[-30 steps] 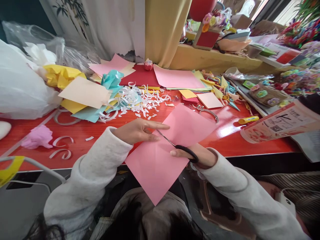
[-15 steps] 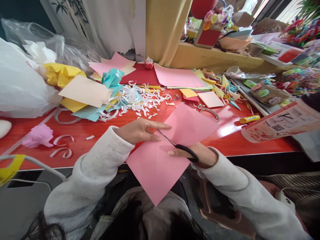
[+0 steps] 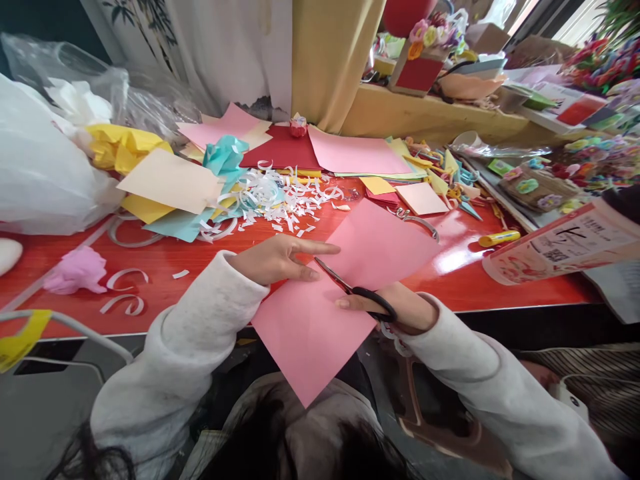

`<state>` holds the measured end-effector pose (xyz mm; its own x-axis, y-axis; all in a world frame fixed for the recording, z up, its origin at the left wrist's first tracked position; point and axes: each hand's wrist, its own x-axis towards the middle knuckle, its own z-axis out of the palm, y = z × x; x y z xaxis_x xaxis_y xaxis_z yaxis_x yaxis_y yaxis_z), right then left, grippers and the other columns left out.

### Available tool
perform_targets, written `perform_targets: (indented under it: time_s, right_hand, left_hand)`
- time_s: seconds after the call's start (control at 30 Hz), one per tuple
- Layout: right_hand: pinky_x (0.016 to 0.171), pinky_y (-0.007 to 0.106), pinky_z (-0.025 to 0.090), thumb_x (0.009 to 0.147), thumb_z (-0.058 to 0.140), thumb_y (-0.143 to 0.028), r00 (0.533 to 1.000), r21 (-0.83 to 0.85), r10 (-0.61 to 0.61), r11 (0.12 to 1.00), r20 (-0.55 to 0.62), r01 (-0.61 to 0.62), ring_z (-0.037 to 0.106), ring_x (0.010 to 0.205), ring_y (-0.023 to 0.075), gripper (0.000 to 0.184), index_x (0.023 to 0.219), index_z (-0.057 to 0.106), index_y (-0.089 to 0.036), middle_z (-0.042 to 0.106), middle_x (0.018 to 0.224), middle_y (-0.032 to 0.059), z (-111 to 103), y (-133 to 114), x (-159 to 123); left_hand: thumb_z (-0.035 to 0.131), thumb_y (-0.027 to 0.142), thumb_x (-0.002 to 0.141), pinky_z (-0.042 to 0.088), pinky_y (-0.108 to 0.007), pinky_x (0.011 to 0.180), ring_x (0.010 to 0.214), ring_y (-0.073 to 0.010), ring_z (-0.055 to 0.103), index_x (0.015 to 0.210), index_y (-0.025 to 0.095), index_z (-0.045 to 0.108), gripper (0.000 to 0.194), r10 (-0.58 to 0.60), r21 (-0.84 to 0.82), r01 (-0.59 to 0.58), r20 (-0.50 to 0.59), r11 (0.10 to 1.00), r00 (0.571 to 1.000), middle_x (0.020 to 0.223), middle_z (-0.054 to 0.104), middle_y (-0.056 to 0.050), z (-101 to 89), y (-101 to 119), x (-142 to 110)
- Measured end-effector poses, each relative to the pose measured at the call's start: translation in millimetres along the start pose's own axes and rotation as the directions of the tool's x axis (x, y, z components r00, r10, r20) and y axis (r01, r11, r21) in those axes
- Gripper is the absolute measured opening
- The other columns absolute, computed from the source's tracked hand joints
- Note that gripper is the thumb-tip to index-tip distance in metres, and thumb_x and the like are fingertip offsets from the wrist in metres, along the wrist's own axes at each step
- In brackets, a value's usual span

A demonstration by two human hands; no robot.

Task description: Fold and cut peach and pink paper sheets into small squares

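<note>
A sheet of pink paper [image 3: 313, 333] spans the space between my hands, slit diagonally from its right side toward its upper left edge. My left hand [image 3: 283, 260] pinches the sheet near that edge, with the index finger above the slit and the thumb below. Black-handled scissors [image 3: 375, 301] lie along the slit, their blade tips close to my left fingers. My right hand [image 3: 400, 307] grips the scissor handles; its thumb shows on top, while the other fingers are mostly hidden under the paper.
White paper shreds [image 3: 280, 197] are heaped on the red table [image 3: 240, 287]. Coloured sheets [image 3: 170, 180] and a plastic bag [image 3: 45, 160] are at left. A pink-labelled cup [image 3: 560, 243] and a yellow glue stick [image 3: 500, 239] are at right. Crumpled pink paper [image 3: 77, 270] lies front left.
The scissor blades have opened somewhat wider. The upper paper flap has shifted slightly up, and the lower part has moved a little left and up. Both hands keep their holds.
</note>
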<state>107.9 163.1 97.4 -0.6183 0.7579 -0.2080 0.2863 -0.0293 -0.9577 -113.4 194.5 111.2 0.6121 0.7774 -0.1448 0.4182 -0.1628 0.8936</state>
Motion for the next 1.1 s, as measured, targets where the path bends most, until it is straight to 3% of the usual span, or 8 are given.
perform_targets:
  time_s: [0.13,0.23,0.33,0.47,0.53,0.67,0.87,1.1]
  right_hand:
    - [0.034,0.018,0.027,0.063,0.066,-0.059,0.97,-0.003,0.238,0.971,0.049,-0.238,0.039,0.035,0.0052,0.047,0.058,0.053,-0.014,0.044,0.041,-0.0052,-15,5,-16]
    - [0.038,0.019,0.03,0.064,0.064,-0.06,0.958,-0.009,0.276,0.961,0.08,-0.276,0.041,0.039,0.0057,0.051,0.073,0.059,-0.011,0.045,0.047,-0.0045,-26,6,-38]
    - [0.041,0.02,0.031,0.066,0.063,-0.061,0.958,0.014,0.28,0.959,0.057,-0.282,0.04,0.041,0.0066,0.056,0.09,0.061,-0.01,0.046,0.051,-0.0039,-33,12,-65]
    - [0.042,0.022,0.028,0.071,0.058,-0.061,0.979,0.037,0.2,0.979,-0.042,-0.198,0.04,0.041,0.0083,0.057,0.097,0.063,-0.011,0.045,0.05,-0.0026,-38,30,-98]
    - [0.042,0.023,0.028,0.073,0.056,-0.061,0.98,0.074,0.164,0.985,-0.115,-0.156,0.041,0.042,0.0091,0.056,0.098,0.064,-0.012,0.047,0.052,-0.0012,-39,41,-109]
    - [0.047,0.026,0.035,0.076,0.053,-0.059,0.966,0.161,0.073,0.986,-0.246,-0.034,0.046,0.048,0.012,0.055,0.104,0.063,-0.012,0.05,0.06,0.0022,-36,61,-116]
    - [0.073,0.034,0.047,0.08,0.052,-0.055,0.984,0.147,-0.08,0.984,-0.16,0.104,0.054,0.094,0.0235,0.059,0.127,0.046,-0.021,0.055,0.108,0.0128,-22,64,-114]
    - [0.07,0.032,0.046,0.079,0.06,-0.044,0.988,0.1,-0.043,0.993,-0.15,0.058,0.058,0.086,0.0191,0.048,0.118,0.049,-0.019,0.06,0.099,0.0101,-7,58,-105]
  left_hand:
    - [0.061,0.03,0.073,0.041,-0.031,0.09,0.111,-0.0215,0.053,0.125,0.023,0.052,0.053,-0.046,0.033,0.051,-0.141,0.998,0.989,0.123,0.059,-0.003,-2.9,-4,0]
    - [0.058,0.027,0.074,0.04,-0.031,0.094,0.114,-0.0217,0.051,0.125,0.018,0.051,0.053,-0.043,0.11,0.066,-0.2,0.992,0.979,0.13,0.053,-0.006,2.0,-10,6]
    - [0.056,0.022,0.076,0.041,-0.036,0.095,0.109,-0.0219,0.055,0.13,0.018,0.045,0.055,-0.057,0.327,0.162,-0.306,0.931,0.95,0.126,0.055,-0.008,11.3,-13,12]
    - [0.057,0.024,0.079,0.031,-0.047,0.103,0.121,-0.0282,0.044,0.129,0.016,0.046,0.052,0.181,0.623,0.213,-0.507,0.753,0.843,0.127,0.053,-0.013,27.3,-15,-1]
    - [0.058,0.03,0.079,0.029,-0.048,0.105,0.123,-0.0305,0.041,0.125,0.011,0.05,0.05,0.309,0.712,0.155,-0.477,0.684,0.823,0.128,0.052,-0.017,37.7,-18,-19]
    - [0.061,0.045,0.075,0.035,-0.044,0.104,0.125,-0.0299,0.041,0.125,0.015,0.051,0.059,0.314,0.737,-0.022,-0.261,0.675,0.913,0.134,0.048,-0.014,59.2,-31,-56]
    - [0.047,0.045,0.084,0.041,-0.038,0.1,0.116,-0.023,0.053,0.122,0.024,0.055,0.044,0.241,0.591,0.011,-0.346,0.807,0.907,0.124,0.058,-0.006,63.6,-40,-78]
    - [0.056,0.039,0.08,0.039,-0.038,0.1,0.116,-0.0217,0.052,0.121,0.03,0.055,0.042,0.238,0.464,-0.059,-0.337,0.884,0.911,0.124,0.058,-0.002,60.3,-39,-88]
